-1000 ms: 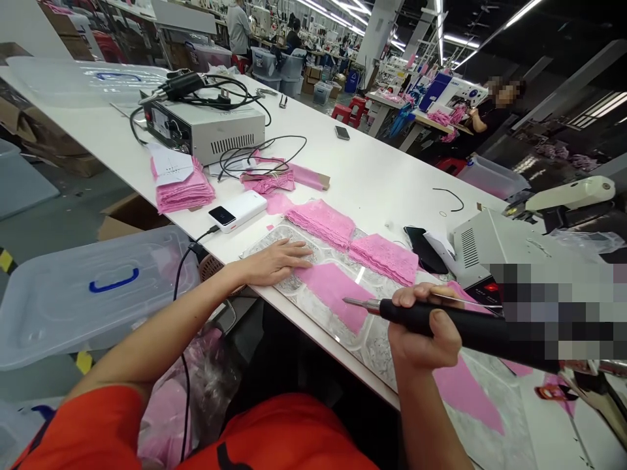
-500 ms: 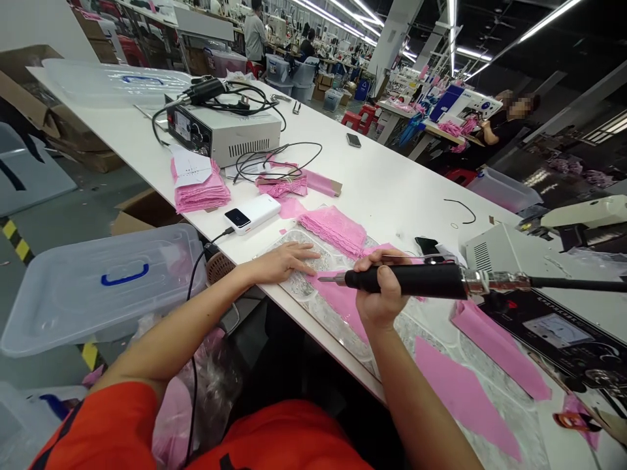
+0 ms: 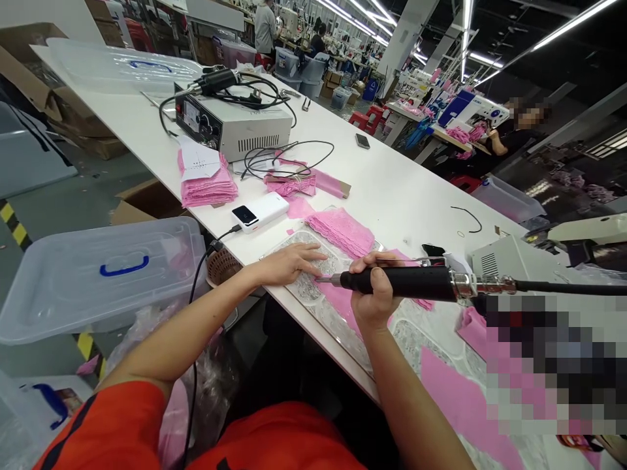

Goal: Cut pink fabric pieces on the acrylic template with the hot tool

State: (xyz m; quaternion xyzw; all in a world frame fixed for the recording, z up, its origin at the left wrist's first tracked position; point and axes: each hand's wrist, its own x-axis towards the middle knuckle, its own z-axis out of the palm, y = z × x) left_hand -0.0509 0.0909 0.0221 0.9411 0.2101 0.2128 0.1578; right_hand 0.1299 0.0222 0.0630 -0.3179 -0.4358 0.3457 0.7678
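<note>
My left hand (image 3: 289, 263) lies flat with its fingers spread, pressing on a clear patterned template (image 3: 304, 287) and the edge of a pink fabric piece (image 3: 340, 300). In my right hand (image 3: 375, 300) is a black corded cutter (image 3: 421, 282), which looks like an ultrasonic one, held level with fingers wrapped round its barrel. Its thin metal tip points left and sits close to my left fingertips, over the pink fabric. Whether the tip touches the cloth I cannot tell. Just beyond my hands rests a stack of pink fabric pieces (image 3: 340, 232).
A white power bank (image 3: 262, 212) and a pink stack with paper (image 3: 206, 179) are left of the template. Behind them stands a generator box (image 3: 249, 127) with coiled cable. Another pink piece (image 3: 455, 398) lies front right. A lidded plastic bin (image 3: 102, 281) stands beside the table (image 3: 401, 186).
The view has shifted slightly, so the table appears a little farther right. The cutter's tip has moved a short way left, closer under my left fingertips. My left hand stays in place.
</note>
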